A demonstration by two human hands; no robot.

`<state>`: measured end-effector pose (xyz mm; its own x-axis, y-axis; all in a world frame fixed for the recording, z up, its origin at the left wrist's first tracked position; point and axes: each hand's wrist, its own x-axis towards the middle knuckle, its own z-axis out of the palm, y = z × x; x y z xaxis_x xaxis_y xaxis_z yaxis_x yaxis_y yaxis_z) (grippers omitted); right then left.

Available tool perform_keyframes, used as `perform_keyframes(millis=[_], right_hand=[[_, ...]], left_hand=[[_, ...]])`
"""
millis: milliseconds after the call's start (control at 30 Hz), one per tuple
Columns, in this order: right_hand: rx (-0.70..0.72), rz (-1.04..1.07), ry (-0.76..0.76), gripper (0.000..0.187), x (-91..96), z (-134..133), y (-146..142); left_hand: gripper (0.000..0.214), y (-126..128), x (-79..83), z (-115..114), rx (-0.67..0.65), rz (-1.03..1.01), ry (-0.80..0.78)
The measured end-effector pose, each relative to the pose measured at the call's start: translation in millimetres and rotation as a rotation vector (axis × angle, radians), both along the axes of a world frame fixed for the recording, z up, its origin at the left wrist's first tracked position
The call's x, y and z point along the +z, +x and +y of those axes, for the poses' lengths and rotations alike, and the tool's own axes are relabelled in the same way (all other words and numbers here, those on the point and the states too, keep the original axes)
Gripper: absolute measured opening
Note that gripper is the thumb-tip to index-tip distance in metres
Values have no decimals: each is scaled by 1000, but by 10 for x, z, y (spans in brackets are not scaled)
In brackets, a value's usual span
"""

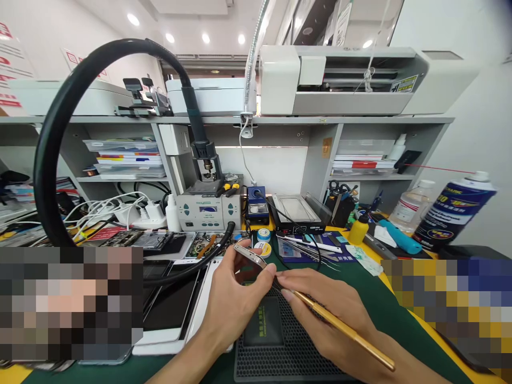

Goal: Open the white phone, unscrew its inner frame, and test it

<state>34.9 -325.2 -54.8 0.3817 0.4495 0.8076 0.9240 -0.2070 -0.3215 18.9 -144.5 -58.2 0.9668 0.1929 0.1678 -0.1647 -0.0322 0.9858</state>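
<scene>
Gold pen-like tool [344, 327] clamped in right hand [340, 296], slanting up-left; phone-like device [251, 256] gripped in left hand [234, 298], above black mat [296, 365] near worktop's [16, 374] front edge, long axis aimed toward tool; tip contact hidden.

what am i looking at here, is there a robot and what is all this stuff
There is no robot: a person works bare-handed, and a camera on their head took this single picture. The left hand holds a thin, phone-like device. The right hand holds a gold pen-like tool, pointed toward it. Below them, a black textured mat lies on a green surface. Farther back are a grey control box and a looping black hose; a blue spray can is at right.
</scene>
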Motion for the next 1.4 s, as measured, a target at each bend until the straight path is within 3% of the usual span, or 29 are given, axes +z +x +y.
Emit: perform_keyframes(millis=[767, 1400], right_hand=[[-10, 12, 52, 29, -9, 16, -49], [47, 95, 51, 28, 36, 8, -72]], left_hand=[[62, 64, -20, 90, -32, 8, -76], [64, 79, -66, 208, -220, -27, -46]])
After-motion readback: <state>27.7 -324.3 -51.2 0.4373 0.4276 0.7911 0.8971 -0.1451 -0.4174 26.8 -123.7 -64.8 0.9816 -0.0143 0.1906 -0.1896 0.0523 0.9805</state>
